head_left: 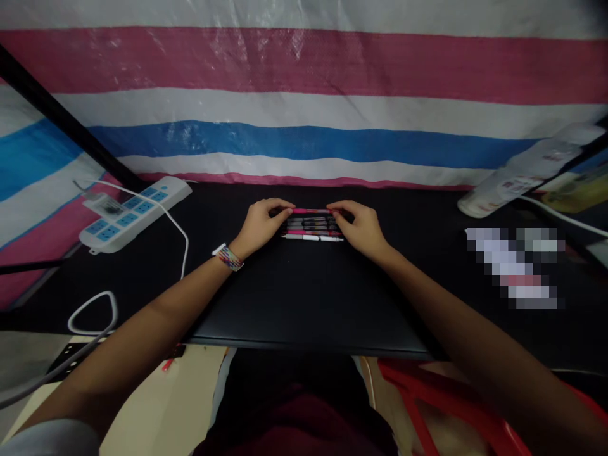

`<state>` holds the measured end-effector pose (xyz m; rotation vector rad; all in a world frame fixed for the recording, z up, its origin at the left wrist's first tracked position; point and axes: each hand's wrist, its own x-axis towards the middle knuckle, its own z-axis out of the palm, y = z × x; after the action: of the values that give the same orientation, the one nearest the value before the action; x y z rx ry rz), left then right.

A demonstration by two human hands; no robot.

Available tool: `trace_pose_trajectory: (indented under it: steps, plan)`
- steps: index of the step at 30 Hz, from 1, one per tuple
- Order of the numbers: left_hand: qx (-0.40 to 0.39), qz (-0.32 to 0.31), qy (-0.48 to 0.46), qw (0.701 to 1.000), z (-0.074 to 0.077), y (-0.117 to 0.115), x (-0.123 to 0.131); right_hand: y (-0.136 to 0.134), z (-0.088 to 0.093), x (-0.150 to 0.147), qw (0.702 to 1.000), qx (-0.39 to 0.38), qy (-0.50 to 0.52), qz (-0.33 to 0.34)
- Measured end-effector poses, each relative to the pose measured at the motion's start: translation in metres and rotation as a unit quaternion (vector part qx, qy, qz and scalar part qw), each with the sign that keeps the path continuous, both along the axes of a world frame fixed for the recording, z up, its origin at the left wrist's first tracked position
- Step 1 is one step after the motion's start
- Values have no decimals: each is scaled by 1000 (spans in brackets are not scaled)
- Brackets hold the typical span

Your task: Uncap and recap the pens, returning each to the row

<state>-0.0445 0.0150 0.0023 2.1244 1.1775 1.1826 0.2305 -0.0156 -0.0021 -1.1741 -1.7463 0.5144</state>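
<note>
Several pens lie side by side in a row across the black table [304, 297]. At the far end of the row is a pink pen [311, 211]. My left hand [266, 221] pinches its left end between thumb and fingers, and my right hand [361, 229] grips its right end. Nearer to me come several dark and clear pens [311, 223], then another pink pen [304, 232], and a white pen [311, 238] closest to my body. My right thumb partly covers the right ends of the dark pens. A woven multicoloured band circles my left wrist.
A white power strip [137, 214] with a plugged-in charger [104, 206] and a white cable [183, 234] lies at the left. To the right, a clear bottle [503, 183] leans near a blurred item [513, 266]. Striped sheeting [304, 142] hangs behind the table.
</note>
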Motion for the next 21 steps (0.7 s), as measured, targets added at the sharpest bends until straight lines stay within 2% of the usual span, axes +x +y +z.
trace_pose_trajectory:
  steps: [5,14,21]
  plan:
    - [27,-2,40,999,-8,5,-2,-1,0,1,996,-23,-83,39]
    - [41,9,58,997,-15,7,-2,-7,4,-1,993,-24,-104,46]
    - [36,13,69,997,-14,6,-1,-9,5,-3,993,-21,-103,43]
